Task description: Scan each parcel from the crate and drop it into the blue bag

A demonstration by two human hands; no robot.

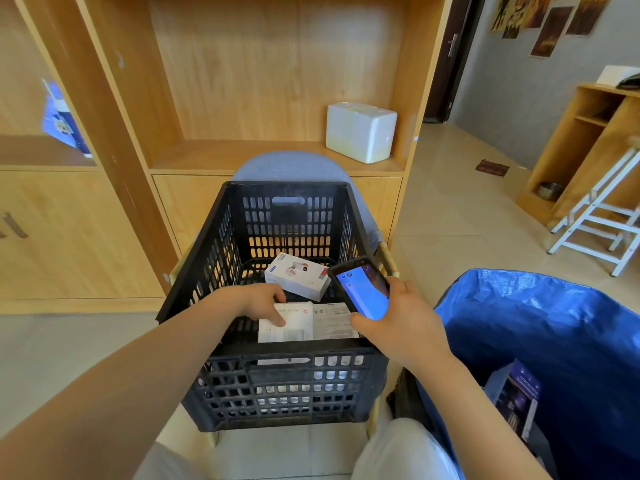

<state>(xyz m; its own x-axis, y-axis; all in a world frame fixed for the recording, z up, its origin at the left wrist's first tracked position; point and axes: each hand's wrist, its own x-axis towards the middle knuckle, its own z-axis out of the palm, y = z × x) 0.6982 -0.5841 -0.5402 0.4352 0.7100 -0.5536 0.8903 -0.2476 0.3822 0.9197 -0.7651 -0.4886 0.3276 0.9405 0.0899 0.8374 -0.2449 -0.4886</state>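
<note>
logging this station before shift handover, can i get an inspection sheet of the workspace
Surface: beige tiled floor; black perforated plastic crate sits on a grey-blue padded chair.
Job's things: white flat parcel and white printed box in the crate; blue woven bag beside it holds a dark purple box.
Clutter: white foam box on the wooden shelf unit.
Grippers: left hand grips the flat parcel; right hand holds a black smartphone above it.
Cables: nothing seen.
Surroundings: white stepladder, wall posters.
</note>
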